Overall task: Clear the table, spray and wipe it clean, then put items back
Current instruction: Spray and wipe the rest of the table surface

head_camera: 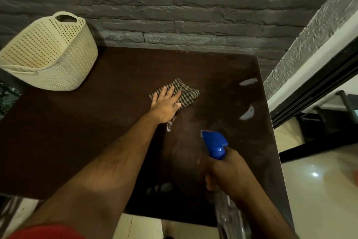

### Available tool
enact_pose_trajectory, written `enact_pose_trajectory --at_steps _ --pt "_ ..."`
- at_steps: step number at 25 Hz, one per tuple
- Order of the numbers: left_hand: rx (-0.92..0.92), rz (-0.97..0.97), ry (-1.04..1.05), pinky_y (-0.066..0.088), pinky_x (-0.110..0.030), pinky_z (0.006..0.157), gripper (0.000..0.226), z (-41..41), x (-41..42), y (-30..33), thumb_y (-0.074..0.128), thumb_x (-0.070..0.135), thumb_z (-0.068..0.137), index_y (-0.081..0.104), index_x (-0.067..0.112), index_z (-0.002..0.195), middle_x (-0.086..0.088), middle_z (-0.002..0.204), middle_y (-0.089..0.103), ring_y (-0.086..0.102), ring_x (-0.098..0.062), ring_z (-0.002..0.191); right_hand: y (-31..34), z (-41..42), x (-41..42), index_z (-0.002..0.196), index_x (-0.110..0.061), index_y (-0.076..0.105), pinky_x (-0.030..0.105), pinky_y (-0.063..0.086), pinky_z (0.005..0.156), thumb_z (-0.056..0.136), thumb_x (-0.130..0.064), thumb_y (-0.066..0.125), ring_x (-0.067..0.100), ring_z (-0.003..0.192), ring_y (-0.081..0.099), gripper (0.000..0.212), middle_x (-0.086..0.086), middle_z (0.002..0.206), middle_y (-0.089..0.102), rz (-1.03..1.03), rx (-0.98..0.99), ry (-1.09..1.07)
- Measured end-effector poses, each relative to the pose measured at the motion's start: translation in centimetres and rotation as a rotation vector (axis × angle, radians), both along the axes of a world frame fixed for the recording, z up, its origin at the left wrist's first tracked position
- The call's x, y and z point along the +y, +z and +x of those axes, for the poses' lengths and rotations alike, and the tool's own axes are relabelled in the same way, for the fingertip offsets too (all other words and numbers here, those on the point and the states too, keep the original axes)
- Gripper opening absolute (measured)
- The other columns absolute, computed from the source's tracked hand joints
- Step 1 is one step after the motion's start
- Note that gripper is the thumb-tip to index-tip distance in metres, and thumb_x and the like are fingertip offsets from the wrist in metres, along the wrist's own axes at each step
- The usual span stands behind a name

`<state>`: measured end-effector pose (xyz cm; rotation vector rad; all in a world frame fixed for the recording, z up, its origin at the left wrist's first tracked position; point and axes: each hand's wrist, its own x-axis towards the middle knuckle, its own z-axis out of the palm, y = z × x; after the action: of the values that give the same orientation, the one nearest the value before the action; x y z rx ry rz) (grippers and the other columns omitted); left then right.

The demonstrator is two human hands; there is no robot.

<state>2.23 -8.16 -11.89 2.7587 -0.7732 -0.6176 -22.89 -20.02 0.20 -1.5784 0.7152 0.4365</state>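
On the dark brown wooden table (77,132), my left hand (166,105) presses flat on the checked cloth (186,91); my right hand (226,173) clamps the blue-nozzled clear spray bottle (215,144), which might mist my left forearm.

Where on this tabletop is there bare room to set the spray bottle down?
The near-left stretch of the table, between the basket and the left forearm, is bare. So is the far edge by the stone wall. The right half is busier: the left hand presses the checked cloth, the right hand holds the spray bottle, and wet patches line the right edge.
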Motion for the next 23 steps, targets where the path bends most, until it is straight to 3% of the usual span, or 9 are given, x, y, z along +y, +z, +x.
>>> enact_pose_trajectory --at_steps 4,7,9,12,15,17,19,21,23 --pt "-0.127 -0.053 -0.136 -0.013 -0.036 0.116 0.057 -10.1 8.5 -1.8 0.018 0.055 0.099 0.003 0.043 0.152 0.019 0.159 -0.013 -0.018 -0.009 0.147 0.9 -1.9 -0.3 0.089 -0.012 0.061 0.048 0.057 0.070 0.080 -0.022 0.067 0.025 0.055 0.062 0.014 0.008 0.057 0.064 -0.018 -0.043 0.010" --pt "-0.121 0.108 0.305 -0.003 -0.048 0.119 0.058 -6.2 12.9 -1.3 0.023 0.050 0.102 0.007 0.033 0.155 0.004 0.164 -0.008 -0.010 -0.020 0.150 0.6 -3.7 -0.3 0.094 -0.017 0.060 0.039 0.056 0.063 0.082 -0.021 0.068 0.019 0.052 0.061 0.015 0.004 0.056 0.064 0.045 -0.023 -0.004" --pt "-0.069 0.129 0.498 -0.004 -0.051 0.119 0.059 -2.3 9.3 -0.6 0.024 0.047 0.103 0.007 0.030 0.156 0.000 0.164 -0.009 -0.012 -0.025 0.149 0.1 -4.7 0.0 0.096 -0.019 0.059 0.036 0.057 0.064 0.082 -0.022 0.069 0.015 0.051 0.061 0.017 0.002 0.056 0.065 0.034 -0.003 0.008" --pt "-0.110 0.064 0.218 -0.009 -0.048 0.117 0.059 -5.0 0.4 -0.4 0.025 0.049 0.102 0.008 0.032 0.155 0.001 0.164 -0.007 -0.014 -0.024 0.149 -0.8 -5.6 0.5 0.097 -0.021 0.058 0.035 0.058 0.064 0.082 -0.025 0.069 0.015 0.051 0.063 0.019 0.002 0.056 0.066 0.027 0.011 0.004" --pt "-0.165 -0.033 -0.118 -0.014 -0.041 0.114 0.060 -14.4 2.8 -2.7 0.015 0.059 0.096 0.009 0.040 0.153 0.011 0.163 -0.005 -0.019 -0.011 0.147 -1.2 -6.0 1.1 0.095 -0.018 0.060 0.033 0.058 0.061 0.080 -0.024 0.070 0.016 0.051 0.063 0.019 0.003 0.056 0.066 0.045 0.048 -0.010" --pt "-0.186 -0.021 -0.062 -0.014 -0.041 0.115 0.061 -15.0 7.7 -2.9 0.009 0.062 0.094 0.004 0.043 0.152 0.016 0.161 -0.008 -0.025 -0.006 0.144 -1.3 -6.1 1.2 0.093 -0.016 0.061 0.032 0.057 0.059 0.079 -0.020 0.071 0.015 0.050 0.062 0.018 0.002 0.054 0.064 0.079 0.065 -0.024" --pt "-0.141 0.053 0.146 -0.011 -0.043 0.117 0.058 -10.6 9.3 -2.1 0.011 0.058 0.098 0.003 0.040 0.154 0.011 0.163 -0.010 -0.022 -0.011 0.146 -1.4 -6.3 1.6 0.092 -0.015 0.060 0.029 0.054 0.057 0.080 -0.015 0.070 0.013 0.048 0.058 0.015 0.000 0.051 0.060 0.121 0.062 -0.040" --pt "-0.071 0.083 0.335 -0.011 -0.046 0.118 0.057 -5.1 6.2 -0.6 0.013 0.054 0.101 0.003 0.035 0.155 0.004 0.163 -0.012 -0.019 -0.019 0.148 -1.6 -6.8 2.2 0.092 -0.017 0.059 0.029 0.054 0.057 0.081 -0.016 0.069 0.014 0.049 0.058 0.015 0.000 0.052 0.060 0.098 0.029 -0.041" --pt "-0.057 0.093 0.243 -0.012 -0.047 0.116 0.058 -5.0 1.3 0.4 0.015 0.053 0.102 0.004 0.033 0.155 0.003 0.163 -0.012 -0.018 -0.023 0.148 -1.9 -7.3 2.8 0.091 -0.018 0.059 0.032 0.056 0.058 0.081 -0.020 0.068 0.016 0.050 0.060 0.013 0.002 0.054 0.064 0.004 -0.005 -0.040"
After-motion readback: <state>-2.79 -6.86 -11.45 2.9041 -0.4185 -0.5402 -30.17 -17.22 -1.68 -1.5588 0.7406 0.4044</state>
